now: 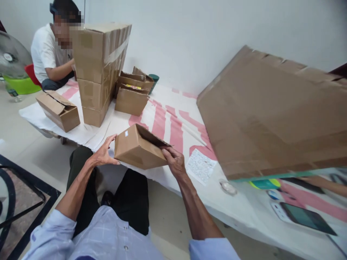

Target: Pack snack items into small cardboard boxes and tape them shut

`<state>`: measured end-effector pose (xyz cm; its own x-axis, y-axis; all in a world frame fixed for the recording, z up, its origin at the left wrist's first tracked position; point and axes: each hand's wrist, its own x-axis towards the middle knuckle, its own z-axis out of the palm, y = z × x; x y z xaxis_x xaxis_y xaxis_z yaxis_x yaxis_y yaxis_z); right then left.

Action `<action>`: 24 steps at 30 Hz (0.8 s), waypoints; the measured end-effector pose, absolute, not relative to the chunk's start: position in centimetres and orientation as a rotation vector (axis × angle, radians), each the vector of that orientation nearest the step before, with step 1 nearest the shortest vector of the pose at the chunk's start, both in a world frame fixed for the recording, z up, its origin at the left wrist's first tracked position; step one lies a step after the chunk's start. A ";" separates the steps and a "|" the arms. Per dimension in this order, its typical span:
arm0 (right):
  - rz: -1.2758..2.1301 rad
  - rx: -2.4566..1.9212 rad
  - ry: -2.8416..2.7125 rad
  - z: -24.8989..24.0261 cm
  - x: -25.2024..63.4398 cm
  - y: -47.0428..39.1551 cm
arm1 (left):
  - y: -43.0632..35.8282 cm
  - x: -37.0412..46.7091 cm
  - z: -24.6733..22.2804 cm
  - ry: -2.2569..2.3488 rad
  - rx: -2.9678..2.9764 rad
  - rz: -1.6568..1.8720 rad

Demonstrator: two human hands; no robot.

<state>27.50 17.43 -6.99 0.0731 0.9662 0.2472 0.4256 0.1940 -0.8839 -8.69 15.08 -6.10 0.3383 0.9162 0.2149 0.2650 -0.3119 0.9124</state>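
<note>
A small brown cardboard box (132,148) with a little white label is held tilted at the table's front edge, just above my lap. My left hand (104,153) grips its left end, thumb and fingers on opposite edges. At the other end my right hand (175,159) holds the box by its right side, next to a raised flap (151,136). The inside of the box is hidden from this angle. On the tabletop right of my right hand lies a printed white sheet (201,166).
Stacked taped boxes (92,72) rise at the left, beside a closed carton (58,110) and an opened box (132,101). A large cardboard panel (273,119) leans across the right. Beyond are a tape roll (228,187), a device with a screen (306,216) and a seated person (43,50).
</note>
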 end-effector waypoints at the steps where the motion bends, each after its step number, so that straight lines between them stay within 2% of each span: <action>1: 0.717 -1.398 -1.495 -7.1 27.9 17.4 | 15.1 -8.4 -6.4 1.049 1.789 1.007; 10: 0.672 -1.404 -1.487 -7.0 28.0 17.0 | 14.9 -6.2 -5.4 0.988 1.965 1.121; 14: 0.427 -1.366 -1.576 -5.7 27.7 16.4 | 13.9 -6.1 -4.3 1.012 2.027 1.176; 19: -0.094 -1.286 -1.639 -1.3 26.8 14.9 | 12.4 -5.8 -2.6 1.091 2.114 1.188; 21: -0.163 -1.204 -1.687 1.2 25.7 14.4 | 12.0 -5.4 -1.9 1.097 2.147 1.170; 24: -0.093 -1.080 -1.859 4.8 23.4 13.9 | 11.5 -4.6 -1.2 1.113 2.181 1.147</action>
